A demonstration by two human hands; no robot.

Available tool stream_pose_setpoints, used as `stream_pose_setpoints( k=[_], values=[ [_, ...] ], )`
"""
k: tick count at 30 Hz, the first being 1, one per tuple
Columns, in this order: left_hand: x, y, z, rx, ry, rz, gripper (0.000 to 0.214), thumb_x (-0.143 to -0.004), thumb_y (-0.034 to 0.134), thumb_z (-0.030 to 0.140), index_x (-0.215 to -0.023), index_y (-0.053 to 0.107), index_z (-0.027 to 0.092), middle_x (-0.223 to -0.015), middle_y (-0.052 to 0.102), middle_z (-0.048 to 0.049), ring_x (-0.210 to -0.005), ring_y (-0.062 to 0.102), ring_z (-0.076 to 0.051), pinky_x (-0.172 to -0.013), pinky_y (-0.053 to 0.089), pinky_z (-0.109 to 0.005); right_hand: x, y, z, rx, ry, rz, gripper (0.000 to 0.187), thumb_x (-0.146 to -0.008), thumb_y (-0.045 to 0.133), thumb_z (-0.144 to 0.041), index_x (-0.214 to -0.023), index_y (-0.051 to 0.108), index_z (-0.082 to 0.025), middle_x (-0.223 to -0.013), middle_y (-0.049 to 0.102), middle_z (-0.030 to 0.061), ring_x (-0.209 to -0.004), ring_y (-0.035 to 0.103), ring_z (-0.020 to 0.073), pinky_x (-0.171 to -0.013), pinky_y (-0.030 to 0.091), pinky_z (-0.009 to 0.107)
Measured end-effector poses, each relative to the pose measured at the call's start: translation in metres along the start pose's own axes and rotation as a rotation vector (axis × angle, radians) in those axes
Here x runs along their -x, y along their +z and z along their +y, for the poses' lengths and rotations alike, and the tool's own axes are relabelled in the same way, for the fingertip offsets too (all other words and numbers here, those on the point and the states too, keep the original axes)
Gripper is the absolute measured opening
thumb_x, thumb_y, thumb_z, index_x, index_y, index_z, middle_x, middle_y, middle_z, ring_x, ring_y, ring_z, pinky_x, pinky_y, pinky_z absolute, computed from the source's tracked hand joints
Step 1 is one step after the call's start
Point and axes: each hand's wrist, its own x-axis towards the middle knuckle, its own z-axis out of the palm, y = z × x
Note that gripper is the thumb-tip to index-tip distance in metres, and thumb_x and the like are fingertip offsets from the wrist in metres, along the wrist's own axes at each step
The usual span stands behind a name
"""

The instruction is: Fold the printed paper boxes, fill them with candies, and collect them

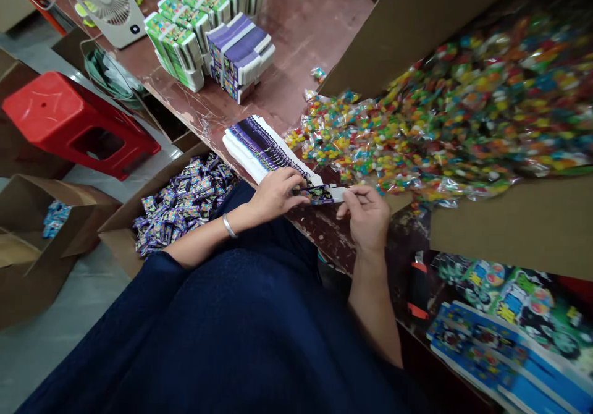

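Between my hands, over the table edge, is a small purple printed carton [319,194] with a white end flap toward the right. My left hand [279,194] grips its left end between thumb and fingers. The thumb and fingers of my right hand [367,215] pinch the white flap. Just beyond my left hand lies a fanned row of flat purple cartons [259,144] on the table. Small bags of colourful candy [352,133] spill across the table close to my right hand.
Banded green cartons [178,46] and a purple bundle [238,52] stand at the back beside a white fan [104,0]. A cardboard box [118,241] of filled purple cartons sits lower left, near a red stool [69,123]. A cutter [418,287] and blue sheets [491,358] lie right.
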Motion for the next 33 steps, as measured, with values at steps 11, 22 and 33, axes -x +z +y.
stream_pose_setpoints(
  k=[11, 22, 33],
  values=[
    [-0.001, -0.002, 0.013, 1.358, -0.337, -0.532, 0.054, -0.071, 0.094, 0.046, -0.112, 0.072, 0.019, -0.116, 0.076, -0.0109, -0.101, 0.073, -0.018, -0.092, 0.057, -0.033, 0.029, 0.006, -0.044, 0.186, -0.248, 0.040, 0.028, -0.096, 0.069, -0.040, -0.119, 0.073, -0.025, -0.105, 0.072, 0.0047, -0.073, 0.071, 0.0148, -0.068, 0.062, 0.032],
    [0.002, -0.003, 0.015, 1.210, -0.318, -0.496, 0.049, -0.070, 0.094, 0.047, -0.106, 0.081, 0.016, -0.088, 0.076, -0.0041, -0.074, 0.065, -0.012, -0.068, 0.051, -0.024, 0.035, 0.001, -0.043, 0.110, -0.079, -0.336, 0.029, -0.085, 0.080, -0.045, -0.089, 0.061, -0.023, -0.059, 0.055, -0.0080, -0.049, 0.049, 0.0095, -0.050, 0.039, 0.023],
    [0.004, 0.025, 0.021, 1.131, -0.407, 0.095, 0.045, -0.073, 0.091, 0.051, -0.093, 0.076, 0.013, -0.083, 0.072, -0.0019, -0.071, 0.065, -0.011, -0.072, 0.055, -0.025, 0.043, 0.035, -0.019, 0.014, -0.039, -0.012, 0.029, -0.090, 0.074, -0.050, -0.097, 0.071, -0.022, -0.089, 0.078, 0.0021, -0.076, 0.073, 0.0184, -0.074, 0.060, 0.031]
  ],
)
